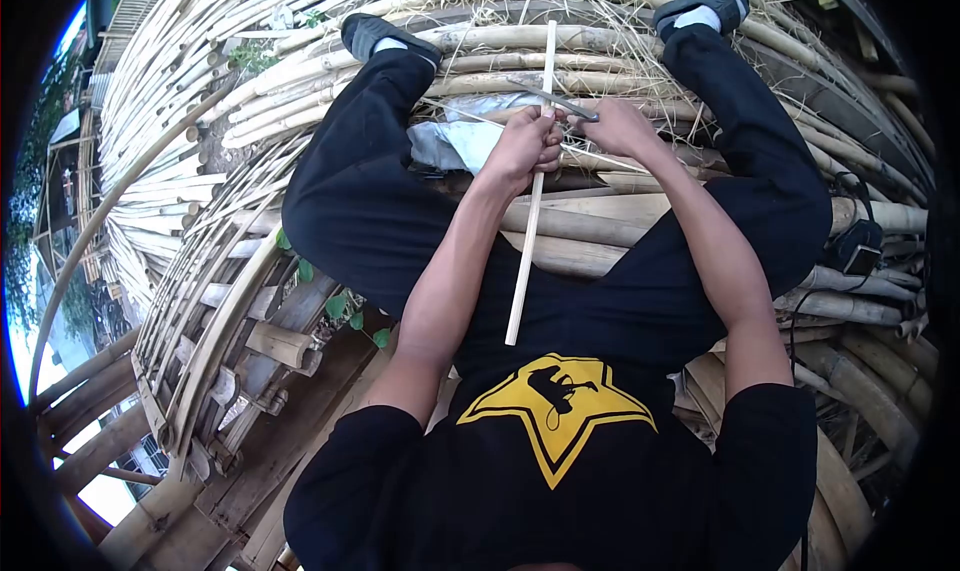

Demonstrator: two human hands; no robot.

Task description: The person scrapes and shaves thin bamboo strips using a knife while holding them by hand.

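My left hand (522,149) is closed around a long, pale bamboo strip (525,251). The strip runs from above my knuckles down toward my lap, with its lower end over my dark trousers. Just to the right, my right hand (612,129) grips a knife (568,104), its narrow grey blade pointing up and left across the strip, close to my left thumb. The handle is mostly hidden inside my right fingers. Whether the edge touches the strip I cannot tell.
Bamboo poles (580,229) lie beneath and between my legs. A whitish sheet (450,146) sits behind my left hand. Straw-like shavings (620,46) are scattered beyond. Stacked bamboo (150,151) fills the left, and a small black device with a cord (858,246) is at right.
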